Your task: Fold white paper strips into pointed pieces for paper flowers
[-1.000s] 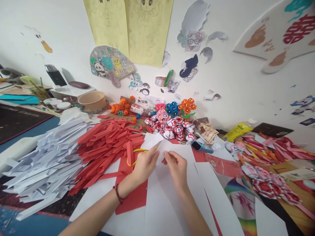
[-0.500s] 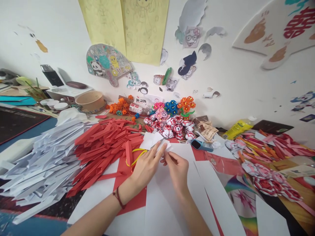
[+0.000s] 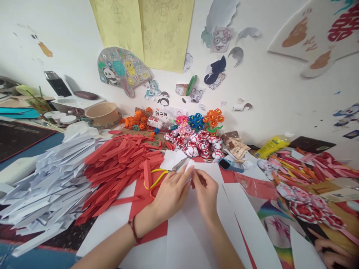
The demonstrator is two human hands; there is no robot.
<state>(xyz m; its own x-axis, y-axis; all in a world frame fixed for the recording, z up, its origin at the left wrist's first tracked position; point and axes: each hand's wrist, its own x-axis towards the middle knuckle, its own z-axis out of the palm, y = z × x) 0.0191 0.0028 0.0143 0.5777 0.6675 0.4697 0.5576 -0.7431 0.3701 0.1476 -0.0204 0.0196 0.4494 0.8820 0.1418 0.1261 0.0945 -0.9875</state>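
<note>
Between my two hands is a small piece of white paper (image 3: 191, 164), pinched and mostly covered by fingers. My left hand (image 3: 171, 187) closes on it from the left, fingers together over it. My right hand (image 3: 206, 188) pinches its right side with thumb and finger. Scissors (image 3: 157, 178) with yellow handles lie just left of my left hand, blades pointing right. Behind them rests a small white paper square (image 3: 168, 158). White sheets (image 3: 193, 231) and a red sheet (image 3: 155, 228) spread under my forearms.
Piles of white folded strips (image 3: 53, 186) and red folded strips (image 3: 117, 168) cover the left. Red-and-white paper flowers (image 3: 196, 142) sit behind my hands, near a blue smartwatch (image 3: 230, 164). A yellow bottle (image 3: 272, 145) lies at right. Another person's hand (image 3: 333, 248) shows at lower right.
My left fingers have drawn together and the paper is now more folded between my hands. More of the scissors shows. Another person's hand has appeared at lower right.
</note>
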